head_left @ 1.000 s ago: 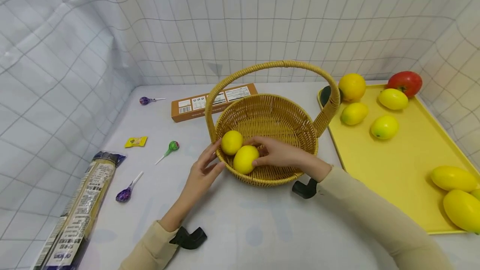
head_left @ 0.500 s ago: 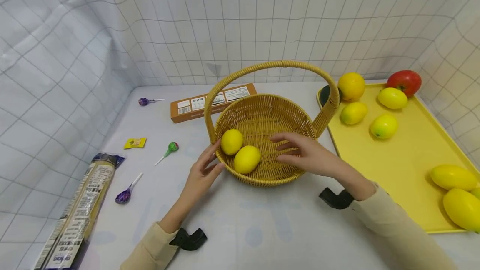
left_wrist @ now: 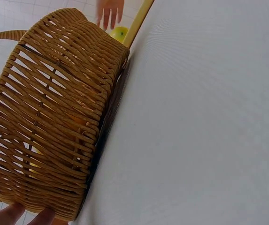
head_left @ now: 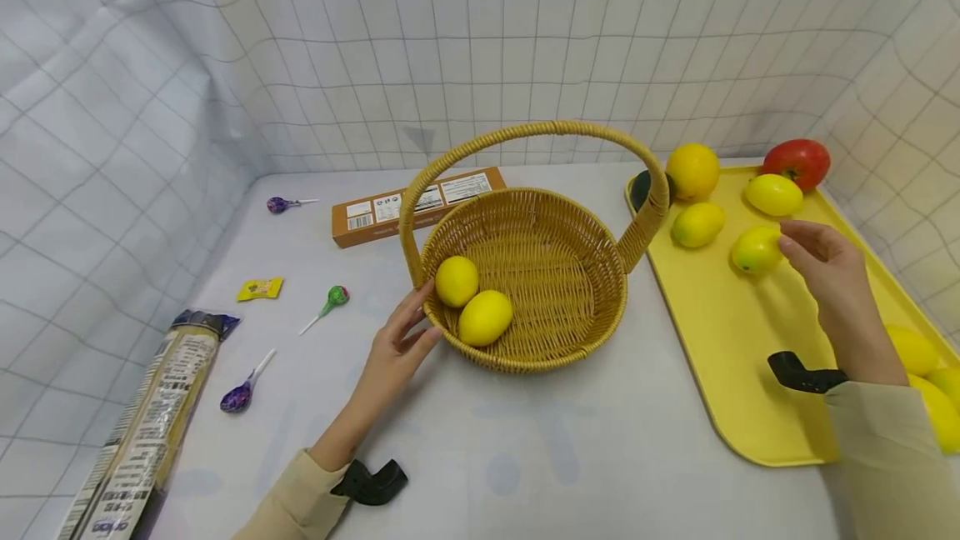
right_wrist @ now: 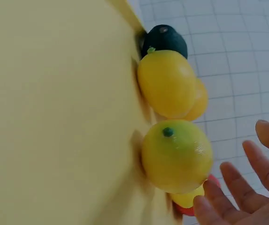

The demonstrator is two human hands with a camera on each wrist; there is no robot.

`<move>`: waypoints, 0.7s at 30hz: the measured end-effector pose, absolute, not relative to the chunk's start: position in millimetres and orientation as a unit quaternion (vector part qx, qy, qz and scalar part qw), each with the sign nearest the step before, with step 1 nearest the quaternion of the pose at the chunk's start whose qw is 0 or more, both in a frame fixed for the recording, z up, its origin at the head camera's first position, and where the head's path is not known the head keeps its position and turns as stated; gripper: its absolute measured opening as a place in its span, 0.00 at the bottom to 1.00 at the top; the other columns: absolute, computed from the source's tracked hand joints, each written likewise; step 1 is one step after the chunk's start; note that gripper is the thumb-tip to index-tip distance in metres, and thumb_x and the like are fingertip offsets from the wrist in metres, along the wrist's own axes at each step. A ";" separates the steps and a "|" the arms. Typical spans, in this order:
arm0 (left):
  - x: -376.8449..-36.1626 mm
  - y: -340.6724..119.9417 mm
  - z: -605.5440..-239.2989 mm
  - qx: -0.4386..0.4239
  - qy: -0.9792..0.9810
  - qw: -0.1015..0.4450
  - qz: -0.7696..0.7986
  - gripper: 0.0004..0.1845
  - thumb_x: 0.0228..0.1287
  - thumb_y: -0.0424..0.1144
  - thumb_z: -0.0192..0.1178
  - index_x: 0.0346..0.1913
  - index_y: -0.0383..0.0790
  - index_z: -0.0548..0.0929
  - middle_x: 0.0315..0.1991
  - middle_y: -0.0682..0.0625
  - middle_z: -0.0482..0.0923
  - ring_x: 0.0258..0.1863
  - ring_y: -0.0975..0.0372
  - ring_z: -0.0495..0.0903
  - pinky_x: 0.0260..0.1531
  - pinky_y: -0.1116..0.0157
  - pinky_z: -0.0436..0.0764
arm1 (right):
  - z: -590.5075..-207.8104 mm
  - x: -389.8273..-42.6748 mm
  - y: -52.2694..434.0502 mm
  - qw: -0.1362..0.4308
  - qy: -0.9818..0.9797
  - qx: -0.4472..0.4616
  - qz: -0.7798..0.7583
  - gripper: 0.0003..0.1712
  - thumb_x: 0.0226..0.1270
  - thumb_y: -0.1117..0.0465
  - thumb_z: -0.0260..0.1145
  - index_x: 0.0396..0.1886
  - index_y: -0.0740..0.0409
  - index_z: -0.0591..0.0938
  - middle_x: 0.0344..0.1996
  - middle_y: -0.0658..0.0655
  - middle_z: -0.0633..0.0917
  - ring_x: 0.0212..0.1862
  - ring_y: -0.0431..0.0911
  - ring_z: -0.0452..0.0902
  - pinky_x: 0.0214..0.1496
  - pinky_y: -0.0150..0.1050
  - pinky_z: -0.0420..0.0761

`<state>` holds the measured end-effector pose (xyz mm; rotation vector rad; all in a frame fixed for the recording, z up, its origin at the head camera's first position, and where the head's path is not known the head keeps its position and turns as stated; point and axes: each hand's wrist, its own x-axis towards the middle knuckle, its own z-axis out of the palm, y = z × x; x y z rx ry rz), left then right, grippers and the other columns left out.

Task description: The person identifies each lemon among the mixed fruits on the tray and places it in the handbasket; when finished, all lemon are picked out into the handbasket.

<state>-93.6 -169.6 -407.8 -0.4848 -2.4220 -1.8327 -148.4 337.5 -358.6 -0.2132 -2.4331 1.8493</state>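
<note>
Lemon (head_left: 754,250) on yellow tray (head_left: 731,357), just beside spread, empty right hand (head_left: 832,282). Best cupped from above, fingers closing round the middle, clear of neighbouring lemon (head_left: 697,224). Left hand (head_left: 397,348), fingers straight, touching wicker basket (head_left: 540,348) rim to steady it

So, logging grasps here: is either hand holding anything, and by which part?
Nothing is gripped. The left hand rests against the basket rim; the right hand is open by a lemon.

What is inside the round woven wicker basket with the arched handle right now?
Two yellow lemons lie side by side against the near-left wall of the round woven wicker basket; the rest of its floor shows bare weave. The near wall hides a thin strip of floor behind it.
</note>
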 end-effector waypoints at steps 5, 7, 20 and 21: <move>-93.0 -168.9 -406.7 -0.156 -0.786 0.031 -0.597 0.30 0.67 0.30 0.54 0.71 0.46 0.62 0.70 0.47 0.55 0.62 0.48 0.64 0.54 0.45 0.67 | -371.8 -169.4 347.8 -0.044 -0.838 -0.099 0.535 0.38 0.70 0.46 0.53 0.73 0.55 0.54 0.70 0.65 0.50 0.68 0.57 0.48 0.64 0.41 0.60; -92.8 -168.7 -407.0 -0.157 -0.784 0.032 -0.600 0.30 0.68 0.29 0.54 0.71 0.45 0.62 0.70 0.47 0.54 0.62 0.48 0.64 0.54 0.44 0.67 | -373.5 -177.8 349.4 -0.072 -0.847 -0.086 0.520 0.44 0.71 0.46 0.52 0.74 0.61 0.44 0.70 0.70 0.38 0.69 0.65 0.36 0.65 0.49 0.58; -92.3 -168.8 -406.8 -0.158 -0.781 0.032 -0.603 0.30 0.67 0.29 0.54 0.71 0.45 0.62 0.70 0.47 0.54 0.62 0.47 0.64 0.54 0.45 0.67 | -371.8 -164.7 342.9 -0.104 -0.847 -0.044 0.519 0.40 0.70 0.50 0.56 0.74 0.57 0.49 0.67 0.73 0.46 0.58 0.54 0.59 0.37 0.22 0.73; -92.2 -169.0 -406.4 -0.160 -0.781 0.033 -0.603 0.30 0.67 0.29 0.54 0.71 0.44 0.61 0.70 0.47 0.54 0.62 0.47 0.64 0.54 0.45 0.67 | -367.8 -158.0 340.6 -0.108 -0.844 -0.028 0.524 0.37 0.71 0.51 0.55 0.74 0.52 0.51 0.67 0.70 0.49 0.56 0.49 0.62 0.38 0.22 0.73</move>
